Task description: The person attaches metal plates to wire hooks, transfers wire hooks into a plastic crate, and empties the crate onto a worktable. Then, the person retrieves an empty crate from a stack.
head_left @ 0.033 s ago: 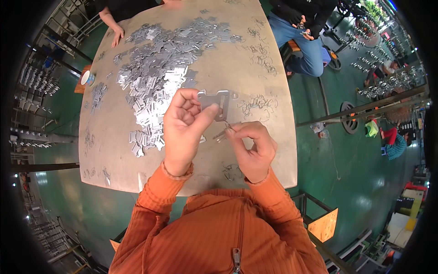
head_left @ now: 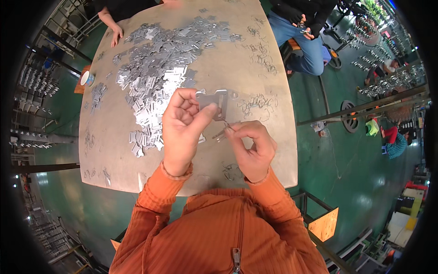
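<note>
My left hand (head_left: 181, 125) is closed around one end of a flat grey metal plate (head_left: 210, 99), thumb pressed on its face. A long slot runs near the plate's right end. My right hand (head_left: 254, 148) pinches thin, dark wire pieces (head_left: 220, 134) between thumb and forefinger, just below the plate's lower right corner. One wire tip reaches up to that corner; whether it passes through a hole I cannot tell. Both hands are above the table (head_left: 219, 59). Behind my left hand lies a large heap of similar metal plates (head_left: 157, 68).
Thin wire hooks lie in loose clusters (head_left: 258, 106) along the table's right side. At the left edge stands a white cup (head_left: 85, 78). Another person's hand (head_left: 117, 35) rests on the far left edge; a person in jeans (head_left: 296, 45) sits at the far right.
My left hand and the metal plate have shifted very slightly to the left. My right hand keeps its pinch in nearly the same place.
</note>
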`<state>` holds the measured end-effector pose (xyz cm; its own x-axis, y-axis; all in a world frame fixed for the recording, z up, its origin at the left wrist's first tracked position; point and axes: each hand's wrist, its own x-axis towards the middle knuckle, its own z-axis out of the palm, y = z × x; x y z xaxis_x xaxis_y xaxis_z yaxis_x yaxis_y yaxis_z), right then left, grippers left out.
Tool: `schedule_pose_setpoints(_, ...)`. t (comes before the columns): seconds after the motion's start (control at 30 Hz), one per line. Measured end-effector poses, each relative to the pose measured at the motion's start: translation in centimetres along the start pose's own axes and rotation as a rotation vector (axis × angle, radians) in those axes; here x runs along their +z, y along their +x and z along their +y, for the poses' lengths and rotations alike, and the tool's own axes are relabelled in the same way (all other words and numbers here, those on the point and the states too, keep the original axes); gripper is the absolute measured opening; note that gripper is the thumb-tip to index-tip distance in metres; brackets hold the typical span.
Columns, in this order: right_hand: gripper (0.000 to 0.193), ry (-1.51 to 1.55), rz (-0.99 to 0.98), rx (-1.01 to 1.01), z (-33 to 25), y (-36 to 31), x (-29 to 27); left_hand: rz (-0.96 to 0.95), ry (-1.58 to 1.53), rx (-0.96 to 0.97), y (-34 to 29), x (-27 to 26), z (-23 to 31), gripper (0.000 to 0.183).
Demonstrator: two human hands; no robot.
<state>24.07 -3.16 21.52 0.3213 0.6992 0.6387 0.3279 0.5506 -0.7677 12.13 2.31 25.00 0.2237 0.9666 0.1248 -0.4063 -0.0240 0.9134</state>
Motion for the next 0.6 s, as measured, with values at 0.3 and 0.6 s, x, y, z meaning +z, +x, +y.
schedule_pose_setpoints(0.3,0.019,0.041,-0.015,0.046,1.7,0.8,0.5,0.061,0.000,0.020,1.3,-0.5,-0.7,0.021)
schedule_pose_setpoints(0.6,0.016,-0.027,-0.100,0.105,2.5,0.4,0.1,0.192,0.213,-0.016,1.0,0.7,-0.3,0.032)
